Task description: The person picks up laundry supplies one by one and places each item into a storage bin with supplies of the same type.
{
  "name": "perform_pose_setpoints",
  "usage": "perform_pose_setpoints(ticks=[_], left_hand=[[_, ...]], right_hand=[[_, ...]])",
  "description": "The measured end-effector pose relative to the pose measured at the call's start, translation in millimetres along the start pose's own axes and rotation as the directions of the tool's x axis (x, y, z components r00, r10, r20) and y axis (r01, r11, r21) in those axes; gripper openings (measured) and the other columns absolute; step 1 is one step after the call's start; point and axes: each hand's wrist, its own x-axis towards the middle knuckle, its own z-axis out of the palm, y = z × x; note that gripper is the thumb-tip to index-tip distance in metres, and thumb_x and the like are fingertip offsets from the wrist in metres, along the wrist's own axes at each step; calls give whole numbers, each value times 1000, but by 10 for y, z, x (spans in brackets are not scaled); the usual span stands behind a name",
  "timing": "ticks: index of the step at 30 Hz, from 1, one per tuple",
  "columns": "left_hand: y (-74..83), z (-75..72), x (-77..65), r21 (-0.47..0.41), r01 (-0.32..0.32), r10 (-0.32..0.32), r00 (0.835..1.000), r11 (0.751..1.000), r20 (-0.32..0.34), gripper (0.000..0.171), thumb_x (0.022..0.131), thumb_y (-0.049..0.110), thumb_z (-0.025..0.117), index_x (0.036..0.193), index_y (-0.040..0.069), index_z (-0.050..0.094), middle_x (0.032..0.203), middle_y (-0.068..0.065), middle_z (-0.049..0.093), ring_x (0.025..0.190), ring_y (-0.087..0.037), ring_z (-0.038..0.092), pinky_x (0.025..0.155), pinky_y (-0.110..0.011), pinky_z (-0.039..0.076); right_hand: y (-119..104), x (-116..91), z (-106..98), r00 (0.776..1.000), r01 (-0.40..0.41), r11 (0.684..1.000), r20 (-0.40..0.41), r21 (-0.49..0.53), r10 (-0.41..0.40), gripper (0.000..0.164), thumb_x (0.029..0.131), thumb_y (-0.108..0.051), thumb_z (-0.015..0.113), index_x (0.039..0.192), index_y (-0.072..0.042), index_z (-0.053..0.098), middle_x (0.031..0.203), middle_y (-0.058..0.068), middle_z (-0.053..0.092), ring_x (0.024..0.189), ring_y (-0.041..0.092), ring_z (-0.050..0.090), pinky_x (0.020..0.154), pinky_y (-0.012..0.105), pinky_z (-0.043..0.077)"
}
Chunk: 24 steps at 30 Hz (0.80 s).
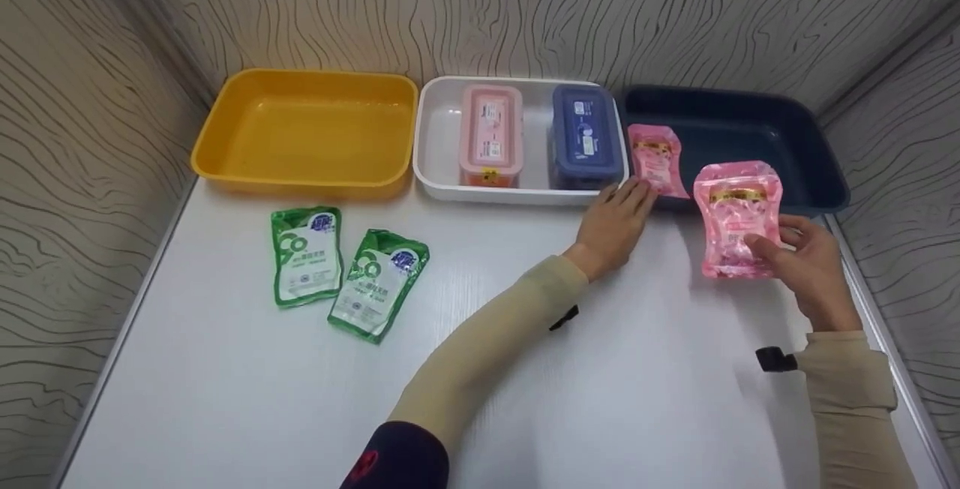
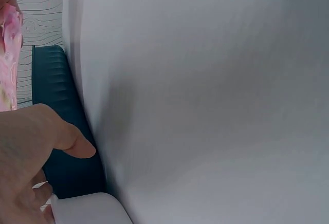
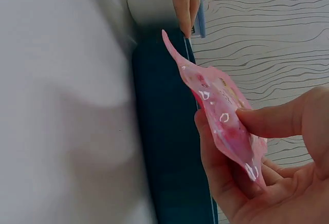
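My right hand [image 1: 814,268] holds a pink pouch [image 1: 739,230] upright in front of the dark blue bin [image 1: 840,200], thumb on its printed face and fingers behind. In the right wrist view the same pouch [image 3: 221,116] appears edge-on between thumb and fingers. A second pink pouch [image 1: 654,155] leans inside that bin at its left end. The left hand [image 1: 613,226] reaches over the front rims where the white and dark blue bins meet, its fingertips right at this pouch's lower edge. Its thumb [image 2: 77,144] stands apart from the fingers in the left wrist view.
A white bin [image 1: 517,195] holds a pink lidded box [image 1: 491,129] and a blue lidded box [image 1: 589,133]. To its left stands a yellow bin [image 1: 304,174]. Two green-and-white pouches [image 1: 306,256] lie on the white table [image 1: 225,399]. Patterned walls enclose the back and sides.
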Motion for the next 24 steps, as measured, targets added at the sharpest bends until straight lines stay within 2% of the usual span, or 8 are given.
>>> perform_pose_setpoints(ticks=[3, 5, 10, 14, 15, 17, 21, 24], left_hand=[[-3, 3, 4, -1, 1, -1, 1000, 1000, -19, 67, 113, 32, 44, 173, 17, 16, 180, 2, 19, 167, -18, 15, 135, -35, 19], [-3, 2, 5, -4, 1, -1, 1000, 1000, -20, 66, 114, 31, 43, 173, 17, 16, 179, 2, 20, 166, -18, 15, 134, -35, 20], [-3, -7, 0, -8, 2, -2, 1000, 1000, 2, 67, 115, 33, 41, 173, 17, 13, 181, 1, 16, 167, -18, 12, 135, -36, 17], [-2, -15, -11, -6, 7, -7, 1000, 1000, 8, 66, 116, 34, 39, 173, 17, 12, 181, 1, 14, 167, -18, 11, 136, -37, 15], [-1, -15, -13, -7, 8, -8, 1000, 1000, 8, 66, 116, 34, 39, 173, 17, 12, 181, 1, 14, 167, -18, 11, 136, -37, 15], [-2, -21, -22, -9, 10, -10, 1000, 1000, 8, 65, 116, 34, 38, 173, 17, 12, 181, 1, 14, 167, -18, 11, 136, -37, 15], [1, -27, -28, -12, 10, -10, 1000, 1000, 6, 65, 116, 33, 39, 173, 17, 13, 181, 1, 15, 167, -18, 11, 135, -37, 16], [1, -27, -29, -7, 9, -9, 1000, 1000, 10, 66, 116, 33, 40, 173, 17, 12, 181, 1, 14, 167, -18, 11, 135, -37, 15]], right_hand=[[-31, 43, -48, 999, 45, 994, -10, 102, -44, 40, 99, -19, 77, 132, -14, 54, 111, -11, 69, 80, -1, 71, 71, 16, 61], [-47, 77, -75, 998, 59, 989, -2, 139, -59, 37, 99, -15, 77, 127, -20, 53, 105, -20, 67, 82, 0, 71, 72, 15, 61], [-99, 157, -111, 999, 48, 998, 9, 42, -48, 49, 105, -18, 69, 148, -11, 46, 117, -16, 59, 94, -1, 66, 80, 12, 59], [-160, 228, -151, 999, 13, 994, 35, 111, -17, 65, 106, -16, 67, 161, -4, 35, 149, 15, 55, 101, -1, 64, 83, 10, 57], [-175, 245, -161, 999, 9, 990, 42, 142, -15, 68, 105, -15, 68, 163, -4, 33, 153, 17, 52, 102, -1, 65, 84, 10, 57], [-205, 277, -182, 998, 8, 981, 53, 191, -18, 73, 105, -14, 68, 165, -3, 29, 153, 16, 54, 103, -2, 66, 84, 10, 57], [-247, 328, -219, 998, 21, 968, 49, 249, -34, 74, 104, -11, 69, 166, -3, 29, 123, -12, 64, 103, -1, 68, 85, 11, 58], [-265, 361, -241, 998, 16, 964, 48, 267, -30, 75, 103, -10, 70, 166, -5, 29, 117, -17, 63, 104, -2, 67, 85, 10, 57]])
